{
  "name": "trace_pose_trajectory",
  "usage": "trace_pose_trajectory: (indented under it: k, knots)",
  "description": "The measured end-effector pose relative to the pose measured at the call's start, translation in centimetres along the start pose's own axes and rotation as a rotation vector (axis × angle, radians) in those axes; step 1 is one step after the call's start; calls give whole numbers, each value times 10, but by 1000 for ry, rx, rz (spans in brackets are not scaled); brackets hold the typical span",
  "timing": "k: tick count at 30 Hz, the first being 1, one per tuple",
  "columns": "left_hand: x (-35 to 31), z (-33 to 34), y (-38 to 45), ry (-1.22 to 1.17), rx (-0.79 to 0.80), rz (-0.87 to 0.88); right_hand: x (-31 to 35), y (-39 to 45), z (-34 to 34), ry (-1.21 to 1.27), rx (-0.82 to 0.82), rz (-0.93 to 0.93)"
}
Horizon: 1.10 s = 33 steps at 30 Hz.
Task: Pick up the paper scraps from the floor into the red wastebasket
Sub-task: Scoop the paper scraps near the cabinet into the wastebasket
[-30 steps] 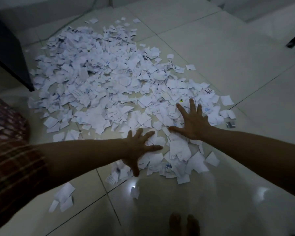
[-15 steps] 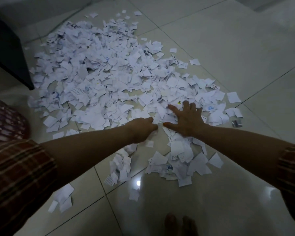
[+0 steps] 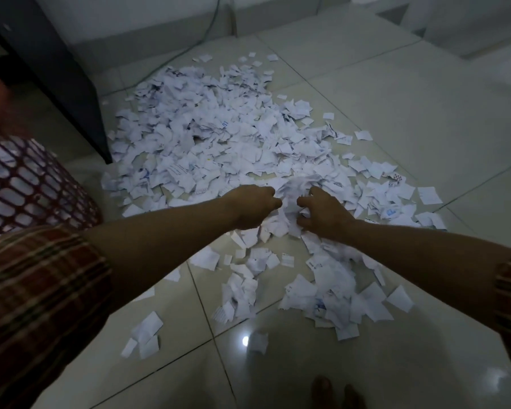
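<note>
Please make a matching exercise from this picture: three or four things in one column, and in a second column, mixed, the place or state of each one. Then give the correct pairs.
Column 1
1. red plastic lattice wastebasket
2. left hand
3. pile of white torn paper scraps
4. dark furniture panel

Column 2
A. spread over the tiled floor
B. curled into scraps, beside the right hand
C. at the left edge, paper inside
D. stands at upper left, behind the pile

Pairs: 1-C, 2-B, 3-A, 4-D
</note>
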<state>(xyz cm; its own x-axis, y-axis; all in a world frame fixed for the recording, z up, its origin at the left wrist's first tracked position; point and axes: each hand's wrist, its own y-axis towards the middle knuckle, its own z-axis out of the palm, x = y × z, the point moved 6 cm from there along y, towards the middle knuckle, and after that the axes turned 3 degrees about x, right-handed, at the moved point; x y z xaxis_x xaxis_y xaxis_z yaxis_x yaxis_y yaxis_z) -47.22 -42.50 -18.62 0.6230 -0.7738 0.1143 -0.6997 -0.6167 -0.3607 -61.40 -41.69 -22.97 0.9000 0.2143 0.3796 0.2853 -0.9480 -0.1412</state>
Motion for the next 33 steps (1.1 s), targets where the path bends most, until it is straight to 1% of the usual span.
trace_pose_trajectory:
  k: [5,9,14,19,24,29,33]
  knots:
    - [27,-19,-27,19,-32,-47,43,19,-26,-64,-66,-77]
    - [67,-39,-65,31,-104,-117,83,46,-47,-89,-111,-156]
    - [126,-63,-123,59,-211,-216,128,75,-82,-42,-198,-220]
    - [177,-94,-178,15,-319,-342,180,98,-114,5,-314,-292]
    - [214,-116,-247,-66,-440,-472,255,122,-137,60,-404,-362]
    - [245,-111,-319,-150,-517,-632,343,139,-143,169,-447,-496]
    - [273,-91,-374,-172,-511,-775,410,156,-128,173,-436,-558]
